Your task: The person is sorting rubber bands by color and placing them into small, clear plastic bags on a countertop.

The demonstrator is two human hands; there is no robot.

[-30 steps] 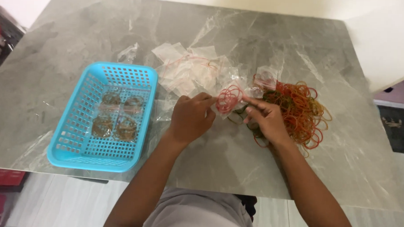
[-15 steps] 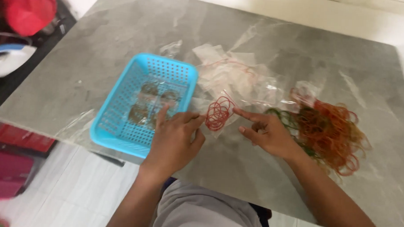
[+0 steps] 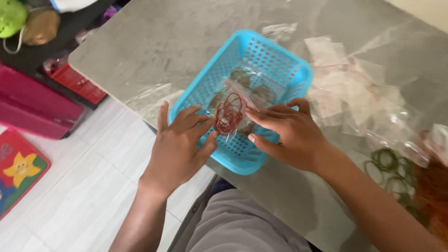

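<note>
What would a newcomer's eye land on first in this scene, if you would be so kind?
Most striking is the bright blue basket at the edge of the grey marble table, with the left hand and right hand together holding a small clear bag of red rubber bands over it. To the right lie empty clear bags, and further right a heap of green and orange rubber bands.

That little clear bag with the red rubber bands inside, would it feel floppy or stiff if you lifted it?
Probably floppy: the clear bag is thin, crinkled film, sagging between the left hand and right hand. Likely very light, holding only a few thin red bands. Perhaps slippery, since the film looks glossy.
</note>
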